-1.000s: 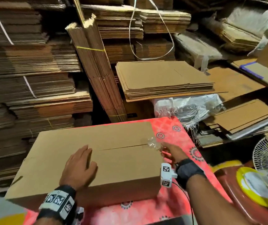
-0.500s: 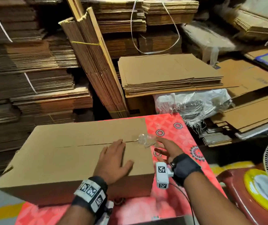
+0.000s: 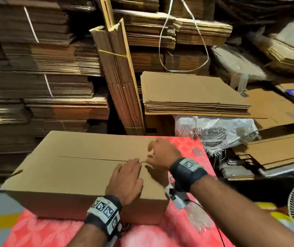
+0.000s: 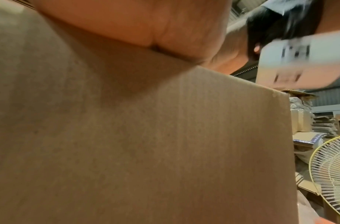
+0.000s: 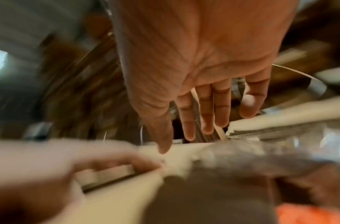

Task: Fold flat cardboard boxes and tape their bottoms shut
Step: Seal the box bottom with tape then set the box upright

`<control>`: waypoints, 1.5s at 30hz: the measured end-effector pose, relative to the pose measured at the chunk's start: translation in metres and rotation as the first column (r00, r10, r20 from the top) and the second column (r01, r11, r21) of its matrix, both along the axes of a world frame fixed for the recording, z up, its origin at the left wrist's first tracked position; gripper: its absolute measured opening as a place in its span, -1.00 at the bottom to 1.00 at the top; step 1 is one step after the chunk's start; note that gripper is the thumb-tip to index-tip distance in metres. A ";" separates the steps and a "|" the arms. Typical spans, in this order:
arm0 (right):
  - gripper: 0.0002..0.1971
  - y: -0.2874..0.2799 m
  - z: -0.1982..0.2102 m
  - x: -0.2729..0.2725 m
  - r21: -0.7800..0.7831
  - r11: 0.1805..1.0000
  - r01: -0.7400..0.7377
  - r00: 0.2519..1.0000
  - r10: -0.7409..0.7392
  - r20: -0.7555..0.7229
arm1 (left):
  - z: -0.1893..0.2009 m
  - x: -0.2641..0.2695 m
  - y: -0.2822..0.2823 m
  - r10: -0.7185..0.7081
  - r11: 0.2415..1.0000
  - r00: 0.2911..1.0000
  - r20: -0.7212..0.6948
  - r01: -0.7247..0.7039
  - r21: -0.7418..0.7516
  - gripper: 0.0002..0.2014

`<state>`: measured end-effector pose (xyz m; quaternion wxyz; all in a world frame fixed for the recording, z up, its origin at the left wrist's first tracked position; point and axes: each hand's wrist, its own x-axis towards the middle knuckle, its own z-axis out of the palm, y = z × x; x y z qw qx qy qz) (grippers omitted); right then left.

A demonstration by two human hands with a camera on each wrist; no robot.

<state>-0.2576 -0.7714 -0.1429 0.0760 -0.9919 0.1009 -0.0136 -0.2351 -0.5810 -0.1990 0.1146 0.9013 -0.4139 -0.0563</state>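
- Cardboard box (image 3: 82, 168) is set on the worktop (image 3: 183, 234), flaps up.
- Left hand (image 3: 125, 180) is pressed flat, fingers straight, beside the seam.
- Right hand (image 3: 160, 155) is laid at the seam's right end, fingers extended.

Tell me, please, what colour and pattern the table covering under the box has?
The table covering is red-pink with paler floral and round motifs, clearest in the head view.

Head: high, facing down-forward over box (image 3: 82, 168). 2 wrist views: close, sharing its right end, fingers (image 5: 186, 121) forward.
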 end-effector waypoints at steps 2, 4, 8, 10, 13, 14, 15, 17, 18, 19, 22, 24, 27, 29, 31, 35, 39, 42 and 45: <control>-0.61 0.008 -0.008 0.006 -0.206 0.977 -0.045 0.996 0.027 -0.087 | 0.000 0.000 0.002 -0.008 1.000 1.000 -0.016 0.008 -0.029 -0.09; -0.65 0.006 -0.010 0.007 -0.200 0.978 -0.062 0.992 0.039 -0.117 | -0.001 0.001 0.003 -0.006 1.000 1.000 -0.019 0.005 -0.028 -0.09; -0.93 -0.024 -0.014 -0.003 0.073 0.994 0.082 0.995 -0.086 0.053 | -0.002 0.002 0.001 0.004 1.000 1.000 -0.013 -0.005 -0.019 -0.09; -0.89 -0.050 -0.027 -0.019 0.447 0.869 0.211 0.940 -0.306 0.152 | -0.003 0.003 0.003 0.009 1.000 1.000 -0.025 -0.009 -0.022 -0.09; -0.83 -0.072 -0.057 -0.054 0.905 0.323 0.276 0.794 -0.607 -0.026 | -0.003 0.003 0.002 0.003 1.000 1.000 -0.023 -0.004 -0.017 -0.10; -0.81 -0.069 -0.069 -0.063 0.955 0.152 0.255 0.764 -0.637 -0.103 | -0.004 0.002 0.002 0.002 1.000 1.000 -0.028 -0.002 -0.023 -0.10; -0.81 -0.063 -0.078 -0.069 0.975 0.034 0.222 0.743 -0.653 -0.146 | -0.003 0.002 0.002 0.001 1.000 1.000 -0.032 -0.001 -0.025 -0.10; -0.79 -0.044 -0.091 -0.074 0.984 -0.121 0.134 0.716 -0.674 -0.180 | -0.003 0.001 0.002 -0.004 1.000 1.000 -0.026 0.003 -0.018 -0.11; -0.72 -0.036 -0.097 -0.074 0.977 -0.199 0.078 0.697 -0.690 -0.196 | -0.002 0.001 0.002 -0.007 1.000 1.000 -0.026 0.006 -0.015 -0.10; -0.63 -0.028 -0.102 -0.074 0.962 -0.273 0.023 0.680 -0.701 -0.215 | -0.001 0.001 0.002 -0.009 1.000 1.000 -0.028 0.009 -0.015 -0.10; -0.66 -0.018 -0.107 -0.071 0.944 -0.326 -0.044 0.678 -0.704 -0.211 | 0.002 -0.001 0.002 -0.008 1.000 0.999 -0.037 0.007 -0.013 -0.09; -0.82 -0.018 -0.110 -0.075 0.961 -0.275 -0.014 0.698 -0.691 -0.187 | 0.004 -0.002 0.002 -0.007 1.000 0.999 -0.035 0.007 0.011 -0.07; -0.78 -0.026 -0.119 -0.089 0.968 -0.250 0.018 0.728 -0.661 -0.184 | 0.004 -0.001 0.002 -0.006 1.000 0.999 -0.042 0.007 0.014 -0.07; -0.69 -0.034 -0.122 -0.101 0.963 -0.271 -0.013 0.748 -0.641 -0.170 | 0.002 0.001 0.001 -0.006 1.000 0.999 -0.041 0.006 0.004 -0.09; -0.60 -0.042 -0.121 -0.108 0.949 -0.304 -0.088 0.699 -0.697 -0.159 | 0.000 0.003 0.001 -0.008 1.000 0.999 -0.031 0.009 0.017 -0.10; -0.47 -0.044 -0.094 -0.096 0.994 0.096 -0.052 0.758 -0.644 0.102 | 0.001 0.001 -0.005 0.017 1.000 0.999 -0.027 -0.017 0.019 -0.10; -0.50 -0.024 -0.086 -0.069 0.805 0.593 -0.020 0.873 -0.382 0.303 | 0.000 -0.011 -0.023 0.043 0.996 0.999 -0.001 -0.043 0.080 -0.08; -0.60 -0.026 -0.101 -0.062 0.828 0.560 0.026 0.843 -0.457 0.283 | -0.005 -0.014 -0.029 0.031 0.994 0.999 0.025 -0.034 0.101 -0.12; -0.70 -0.042 -0.114 -0.057 0.948 0.308 0.083 0.803 -0.584 0.119 | -0.007 -0.011 -0.028 0.026 0.995 0.999 0.027 -0.029 0.097 -0.13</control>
